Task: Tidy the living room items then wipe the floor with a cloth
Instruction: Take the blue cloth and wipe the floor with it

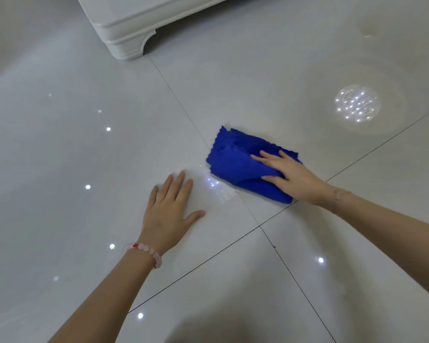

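A folded blue cloth (235,164) lies on the glossy white tiled floor (84,149), right of centre, close to where the dark grout lines cross. My right hand (290,177) lies flat on the cloth's right half with straight fingers pressing it down. My left hand (170,214) rests palm down on the bare tile just left of the cloth, fingers spread and holding nothing. A pink bead bracelet sits on the left wrist.
The corner and curved foot of a white piece of furniture (131,38) stand at the top, behind the cloth. Ceiling lights reflect in the tiles, with a round bright reflection (357,102) at the right. Faint stains mark the floor at the top right (367,30).
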`<state>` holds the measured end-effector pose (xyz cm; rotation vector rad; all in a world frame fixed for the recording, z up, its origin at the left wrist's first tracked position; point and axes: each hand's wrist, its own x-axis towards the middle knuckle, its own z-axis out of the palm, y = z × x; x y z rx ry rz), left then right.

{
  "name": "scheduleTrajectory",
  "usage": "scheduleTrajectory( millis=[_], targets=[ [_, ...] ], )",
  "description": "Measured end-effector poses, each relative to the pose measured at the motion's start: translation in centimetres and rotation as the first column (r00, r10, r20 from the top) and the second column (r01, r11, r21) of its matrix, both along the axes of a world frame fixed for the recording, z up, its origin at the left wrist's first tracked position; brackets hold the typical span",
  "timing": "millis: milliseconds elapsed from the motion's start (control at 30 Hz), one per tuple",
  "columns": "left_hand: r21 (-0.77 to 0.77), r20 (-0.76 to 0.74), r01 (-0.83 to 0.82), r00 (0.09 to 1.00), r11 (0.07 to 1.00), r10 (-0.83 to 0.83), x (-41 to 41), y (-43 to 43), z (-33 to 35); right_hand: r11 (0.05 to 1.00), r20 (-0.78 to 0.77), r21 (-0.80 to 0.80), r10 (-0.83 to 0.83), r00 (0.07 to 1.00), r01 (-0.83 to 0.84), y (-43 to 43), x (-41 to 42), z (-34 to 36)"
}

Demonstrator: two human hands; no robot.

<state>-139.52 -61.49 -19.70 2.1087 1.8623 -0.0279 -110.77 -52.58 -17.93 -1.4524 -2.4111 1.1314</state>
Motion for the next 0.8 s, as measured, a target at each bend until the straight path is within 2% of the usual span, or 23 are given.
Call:
scheduleTrajectory(
  millis=[67,133,200,233,300,400,467,533,600,667,733,800],
  targets=[
    [-0.004,0.008,0.007,1.0,1.0,-0.007,-0.2,-0.2,0.3,0.987,-0.013,-0.013,-0.16,0.987,0.16,0.1,1.3,1.2],
    [-0.026,-0.005,0.019,1.0,0.999,-0.019,-0.1,-0.6,0.2,0.909,-0.038,-0.035,-0.417,0.908,0.416,0.6,1.0,1.6],
    [-0.026,-0.009,0.012,1.0,1.0,-0.012,0.3,-1.0,0.1,0.832,-0.036,-0.005,-0.555,0.831,0.555,0.8,-0.8,1.2],
    [-0.03,-0.011,0.003,1.0,1.0,-0.004,0.5,-1.0,0.1,0.827,-0.034,0.023,-0.561,0.827,0.562,0.7,-1.9,0.9],
    [-0.044,-0.016,-0.004,1.0,0.999,0.004,0.7,-0.9,0.2,0.876,-0.035,0.075,-0.476,0.879,0.477,-0.3,-3.4,-0.3],
    [-0.04,-0.025,0.001,1.0,0.999,-0.002,0.7,-0.9,0.3,0.978,-0.006,0.075,-0.195,0.981,0.195,-1.9,-2.5,-1.1],
    [-0.041,-0.028,0.008,1.0,0.999,-0.009,0.5,-1.0,0.4,0.997,0.017,0.043,-0.063,0.998,0.062,-1.7,-0.3,-0.6],
    [-0.043,-0.014,0.011,1.0,0.999,-0.011,0.5,-1.2,0.5,0.985,0.006,0.026,-0.172,0.985,0.171,-1.2,1.3,0.0],
    [-0.037,0.01,0.002,1.0,0.999,-0.002,0.6,-1.4,0.5,0.897,-0.036,-0.006,-0.441,0.897,0.441,-1.0,0.8,0.5],
    [-0.006,0.006,0.016,1.0,1.0,-0.016,0.7,-1.9,0.4,0.816,-0.031,0.034,-0.576,0.817,0.577,-1.4,-1.4,0.6],
    [0.008,-0.011,0.031,0.999,0.999,-0.031,0.8,-2.3,0.2,0.827,-0.005,0.089,-0.556,0.831,0.554,-2.7,-4.0,0.5],
    [0.002,-0.025,0.032,0.999,0.999,-0.032,0.9,-2.4,0.1,0.893,-0.009,0.129,-0.433,0.901,0.431,-4.8,-5.7,0.1]
  ],
)
